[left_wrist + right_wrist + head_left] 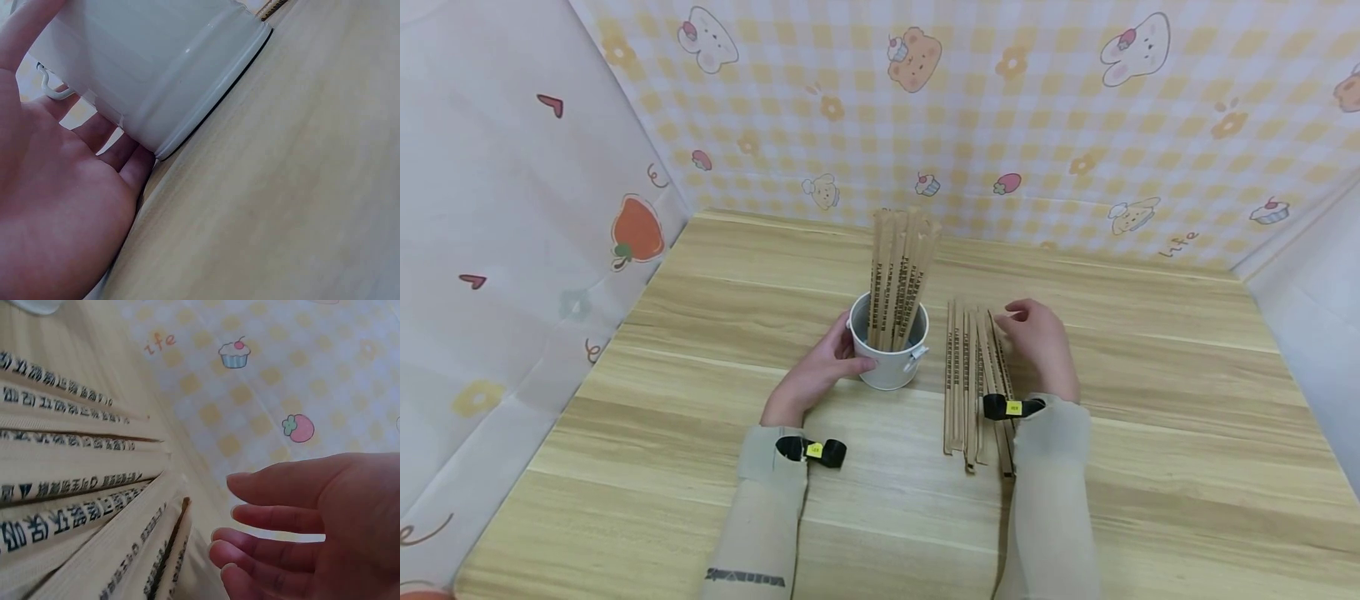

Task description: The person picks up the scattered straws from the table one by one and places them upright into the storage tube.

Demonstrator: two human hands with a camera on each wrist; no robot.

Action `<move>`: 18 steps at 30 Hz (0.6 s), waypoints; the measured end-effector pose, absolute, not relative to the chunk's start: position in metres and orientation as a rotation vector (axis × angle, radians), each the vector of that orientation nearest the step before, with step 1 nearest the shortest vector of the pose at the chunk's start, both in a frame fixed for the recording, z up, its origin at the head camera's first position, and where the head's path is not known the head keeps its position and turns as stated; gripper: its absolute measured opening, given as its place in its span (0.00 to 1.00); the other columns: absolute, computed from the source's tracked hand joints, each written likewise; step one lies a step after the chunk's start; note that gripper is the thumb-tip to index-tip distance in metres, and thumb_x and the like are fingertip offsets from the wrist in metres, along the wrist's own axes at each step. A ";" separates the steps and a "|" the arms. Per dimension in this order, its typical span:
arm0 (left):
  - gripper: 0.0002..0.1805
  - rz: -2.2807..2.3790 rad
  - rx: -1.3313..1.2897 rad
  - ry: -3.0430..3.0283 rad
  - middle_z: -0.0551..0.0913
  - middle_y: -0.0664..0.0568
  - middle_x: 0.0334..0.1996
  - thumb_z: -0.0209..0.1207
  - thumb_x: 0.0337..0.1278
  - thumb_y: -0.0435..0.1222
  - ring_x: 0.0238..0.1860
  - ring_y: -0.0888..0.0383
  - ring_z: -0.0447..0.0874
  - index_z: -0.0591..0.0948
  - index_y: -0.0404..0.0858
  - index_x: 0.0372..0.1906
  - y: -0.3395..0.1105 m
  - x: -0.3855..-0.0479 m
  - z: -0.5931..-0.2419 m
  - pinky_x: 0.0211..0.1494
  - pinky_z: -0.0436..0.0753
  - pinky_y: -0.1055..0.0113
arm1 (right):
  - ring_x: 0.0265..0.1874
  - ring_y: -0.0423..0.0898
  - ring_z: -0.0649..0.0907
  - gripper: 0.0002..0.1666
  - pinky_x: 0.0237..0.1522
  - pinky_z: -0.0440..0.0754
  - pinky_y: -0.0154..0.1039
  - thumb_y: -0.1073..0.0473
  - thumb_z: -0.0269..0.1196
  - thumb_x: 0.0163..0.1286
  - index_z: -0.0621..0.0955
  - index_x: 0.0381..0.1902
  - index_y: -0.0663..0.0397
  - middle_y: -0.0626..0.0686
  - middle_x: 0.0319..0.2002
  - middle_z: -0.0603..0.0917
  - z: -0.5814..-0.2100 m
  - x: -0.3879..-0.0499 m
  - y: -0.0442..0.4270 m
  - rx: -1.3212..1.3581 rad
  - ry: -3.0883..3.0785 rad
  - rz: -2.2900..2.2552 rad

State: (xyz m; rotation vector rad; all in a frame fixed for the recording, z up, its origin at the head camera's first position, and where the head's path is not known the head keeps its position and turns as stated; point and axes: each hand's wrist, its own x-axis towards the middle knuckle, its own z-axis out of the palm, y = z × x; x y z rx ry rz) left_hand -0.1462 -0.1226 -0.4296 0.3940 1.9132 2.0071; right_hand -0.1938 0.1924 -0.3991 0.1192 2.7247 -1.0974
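Note:
A small white metal bucket (887, 372) stands upright on the table, holding a bunch of paper-wrapped straws (891, 287) that lean slightly right. My left hand (820, 368) grips the bucket from its left side, thumb on the front; in the left wrist view the fingers (94, 131) curve behind its wall. To the bucket's right, several more paper-wrapped straws (956, 383) lie side by side, the rightmost ones slanted. My right hand (294, 519) is near their far ends at the right, fingers loosely bent, with nothing held.
The wooden table (700, 358) carries the bucket and the loose straws. Behind it rises a yellow checked backdrop (970, 108) with cartoon prints. A white printed sheet (550, 208) borders the left side. Each sleeve cuff has a black strap (790, 448) at the wrist.

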 end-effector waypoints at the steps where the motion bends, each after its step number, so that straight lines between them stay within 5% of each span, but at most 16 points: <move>1: 0.46 2.004 0.387 1.911 0.57 0.55 0.65 0.63 0.45 0.35 0.65 0.60 0.52 0.51 0.58 0.67 -0.122 -0.145 -0.426 0.67 0.52 0.64 | 0.43 0.55 0.76 0.27 0.45 0.73 0.50 0.50 0.53 0.65 0.69 0.56 0.60 0.60 0.49 0.75 -0.399 -0.193 0.193 0.118 2.712 -1.107; 18: 0.47 2.020 0.379 1.909 0.58 0.56 0.65 0.65 0.43 0.38 0.65 0.59 0.52 0.52 0.60 0.66 -0.124 -0.151 -0.443 0.67 0.51 0.62 | 0.41 0.55 0.76 0.27 0.40 0.75 0.48 0.48 0.57 0.61 0.70 0.52 0.60 0.61 0.48 0.74 -0.406 -0.192 0.189 0.140 2.631 -1.027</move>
